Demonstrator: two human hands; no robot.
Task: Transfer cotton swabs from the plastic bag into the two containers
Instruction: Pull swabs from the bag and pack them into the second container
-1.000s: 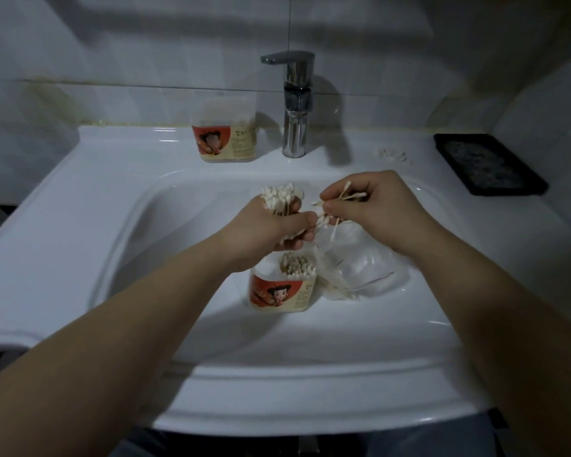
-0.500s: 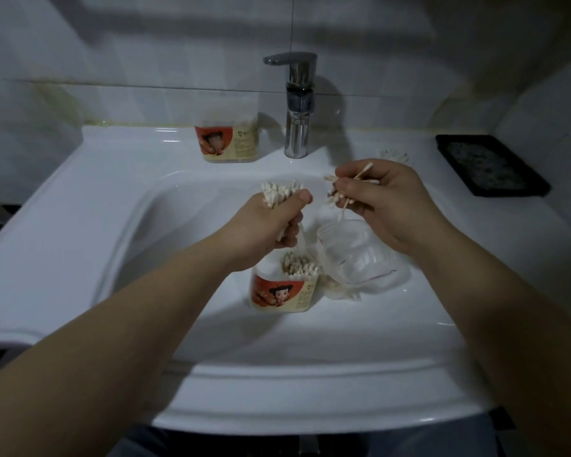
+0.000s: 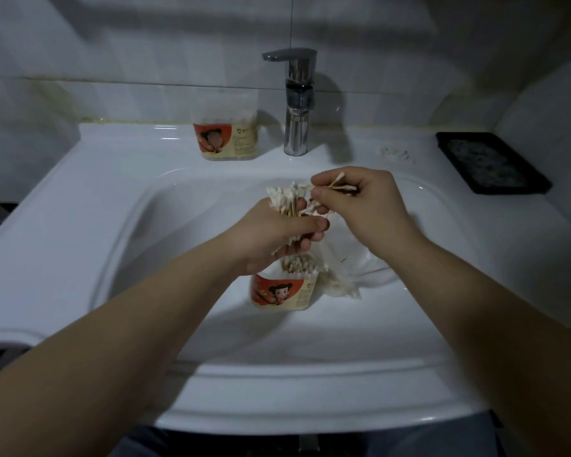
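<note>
White counter [image 3: 80,199] with sunken basin [image 3: 310,341] carrying everything. Rear ledge: labelled container [image 3: 226,140] standing left of faucet [image 3: 297,127]; loose cotton swabs [image 3: 394,155] lying between faucet and black tray [image 3: 491,163]. Basin floor: second container [image 3: 282,291] standing upright, plastic bag [image 3: 353,268] lying against its right side.

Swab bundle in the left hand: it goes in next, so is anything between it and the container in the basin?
Nothing visible. The left hand holds the bundle above the open container, which already holds swabs; the plastic bag lies beside it.
</note>
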